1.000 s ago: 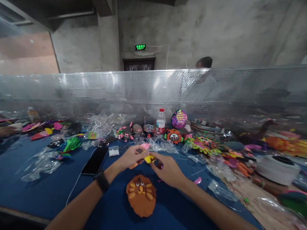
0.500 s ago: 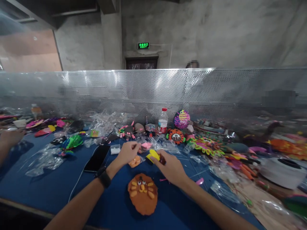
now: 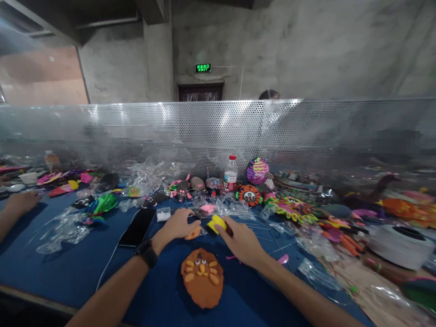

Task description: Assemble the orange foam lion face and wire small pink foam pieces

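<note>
My right hand pinches a small yellow felt piece just above the blue table. My left hand, with a black watch on its wrist, is curled over a small orange piece lying on the cloth, and its fingers are closed; what they grip is hidden. An orange-brown felt lion face with yellow-orange spots lies flat just in front of both hands.
A black phone with a cable lies left of my hands. Clear plastic bags, felt toys and a water bottle crowd the back under a perforated metal screen. A white tape roll sits right. Another person's hand rests far left.
My hands have drawn apart and lowered toward the table. The yellow piece stays with my right hand. The other person's hand at far left has come further into view.
</note>
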Available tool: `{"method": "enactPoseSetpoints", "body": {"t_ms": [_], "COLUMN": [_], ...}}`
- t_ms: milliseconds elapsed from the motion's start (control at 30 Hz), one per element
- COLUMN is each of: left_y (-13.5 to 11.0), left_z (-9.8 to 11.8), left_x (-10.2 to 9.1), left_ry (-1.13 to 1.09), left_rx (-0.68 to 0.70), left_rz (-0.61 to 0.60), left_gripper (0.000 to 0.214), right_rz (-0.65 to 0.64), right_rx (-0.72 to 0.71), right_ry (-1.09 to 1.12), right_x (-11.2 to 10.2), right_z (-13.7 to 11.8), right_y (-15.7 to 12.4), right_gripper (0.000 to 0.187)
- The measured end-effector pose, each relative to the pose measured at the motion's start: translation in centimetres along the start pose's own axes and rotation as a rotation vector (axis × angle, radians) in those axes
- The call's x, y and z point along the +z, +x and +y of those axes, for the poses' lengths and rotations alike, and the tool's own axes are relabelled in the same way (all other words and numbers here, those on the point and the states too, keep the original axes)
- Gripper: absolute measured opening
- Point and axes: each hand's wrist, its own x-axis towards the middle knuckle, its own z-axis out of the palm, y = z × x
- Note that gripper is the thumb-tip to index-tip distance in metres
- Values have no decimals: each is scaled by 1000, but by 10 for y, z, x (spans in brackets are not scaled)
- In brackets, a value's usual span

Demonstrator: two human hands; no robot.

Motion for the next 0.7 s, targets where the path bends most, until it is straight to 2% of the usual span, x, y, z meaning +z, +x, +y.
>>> {"method": "enactPoseSetpoints", "body": {"t_ms": [200,267,367,467,567,633,700], "left_y": [-3,-5,-5,-3,-1,0,1], "left_z": [12,16,18,14,10,8,8], "left_x": [-7,-10,-12,-10,-5,-2,-1], "left_ry": [-93,-102,-75,-99,-130,-138,-140], "left_rx": [2,-17,-22,41,77,74,67], "left_rz": [26,40,11,-53,-55,-49,-40], "left_gripper": [33,34,36,36,32,30,30], "right_rz": [34,35,53,78,67,57,54], "right_rx": [-16,-16,-8,7,32,52,59], "right_ry": [101,137,95,39,34,40,50], "right_x": [-5,-7,-6,-4,-2,-2,-2], "right_z": [1,0,-1,-1,-1,-1,0], "right_y": [-2,-2,-1,-1,-1,-2,-2], "right_gripper": [49,50,41,25,9,5,8]}}
